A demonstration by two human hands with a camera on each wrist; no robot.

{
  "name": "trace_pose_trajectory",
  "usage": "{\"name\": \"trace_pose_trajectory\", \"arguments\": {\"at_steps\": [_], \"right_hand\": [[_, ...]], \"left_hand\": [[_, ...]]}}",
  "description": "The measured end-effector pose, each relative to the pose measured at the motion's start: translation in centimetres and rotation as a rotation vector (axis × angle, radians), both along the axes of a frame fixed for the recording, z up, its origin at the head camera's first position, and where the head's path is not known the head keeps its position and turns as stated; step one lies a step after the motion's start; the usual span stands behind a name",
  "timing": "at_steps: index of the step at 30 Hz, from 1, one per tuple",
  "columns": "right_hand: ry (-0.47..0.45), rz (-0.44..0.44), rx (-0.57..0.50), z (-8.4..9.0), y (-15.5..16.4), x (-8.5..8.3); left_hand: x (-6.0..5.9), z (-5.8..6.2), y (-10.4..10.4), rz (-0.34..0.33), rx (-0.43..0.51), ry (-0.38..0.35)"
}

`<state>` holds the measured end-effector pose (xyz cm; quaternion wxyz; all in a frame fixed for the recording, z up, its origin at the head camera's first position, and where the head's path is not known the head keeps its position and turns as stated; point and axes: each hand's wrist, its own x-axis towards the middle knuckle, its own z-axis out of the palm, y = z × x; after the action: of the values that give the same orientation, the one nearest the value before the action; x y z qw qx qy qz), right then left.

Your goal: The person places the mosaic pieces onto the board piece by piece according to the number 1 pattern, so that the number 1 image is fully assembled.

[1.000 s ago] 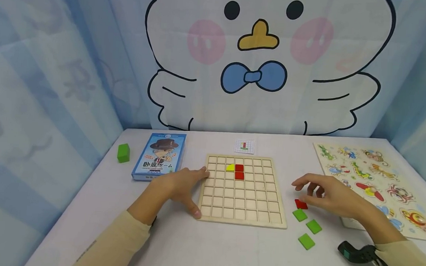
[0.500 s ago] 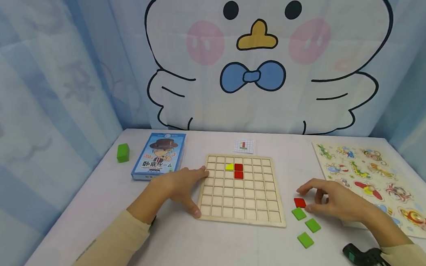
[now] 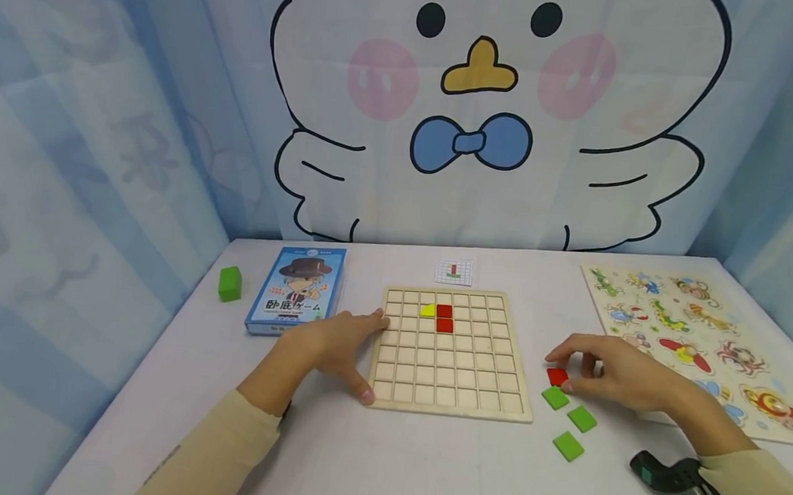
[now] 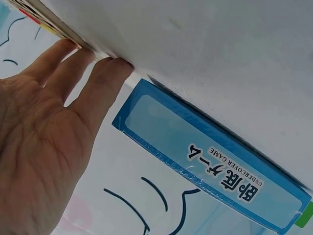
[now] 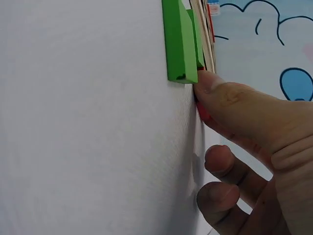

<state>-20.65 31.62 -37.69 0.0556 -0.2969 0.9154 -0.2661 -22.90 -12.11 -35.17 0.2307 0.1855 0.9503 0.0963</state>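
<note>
A square wooden grid board [image 3: 451, 412] lies flat on the table. In its upper part sit two red squares [image 3: 444, 325], one above the other, and a yellow piece [image 3: 428, 311] beside the upper one. My left hand [image 3: 336, 346] rests along the board's left edge, thumb and fingers spread. At the board's right, my right hand [image 3: 621, 371] has thumb and index finger at opposite edges of a loose red tile [image 3: 556, 377], pinching it on the table. Thumb contact with it shows in the right wrist view. Several green tiles [image 3: 568, 446] lie just below.
A small card with a coloured grid pattern [image 3: 454, 272] lies behind the board. To the left are a blue game box [image 3: 301, 291] and a green block [image 3: 230, 284]. A picture board with cartoon animals [image 3: 692, 318] lies at the right, partly under my right forearm.
My right hand has come down around the red tile, its thumb and index finger now at the tile's edges. The left hand and the board have stayed put.
</note>
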Motion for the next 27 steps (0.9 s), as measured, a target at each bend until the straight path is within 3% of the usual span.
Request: {"name": "trace_pose_trajectory", "arguments": {"at_steps": [13, 17, 22, 27], "right_hand": [[0.009, -0.053, -0.030, 0.24, 0.44, 0.26], [-0.028, -0.080, -0.078, 0.15, 0.58, 0.24], [-0.092, -0.058, -0.156, 0.37, 0.56, -0.01], [-0.076, -0.019, -0.217, 0.92, 0.37, -0.51]], "left_hand": [[0.11, 0.23, -0.15, 0.013, 0.007, -0.013], [0.00, 0.18, -0.10, 0.002, -0.004, -0.007], [-0.05, 0.13, -0.03, -0.004, 0.000, -0.008], [-0.08, 0.11, -0.09, 0.006, 0.000, -0.003]]}}
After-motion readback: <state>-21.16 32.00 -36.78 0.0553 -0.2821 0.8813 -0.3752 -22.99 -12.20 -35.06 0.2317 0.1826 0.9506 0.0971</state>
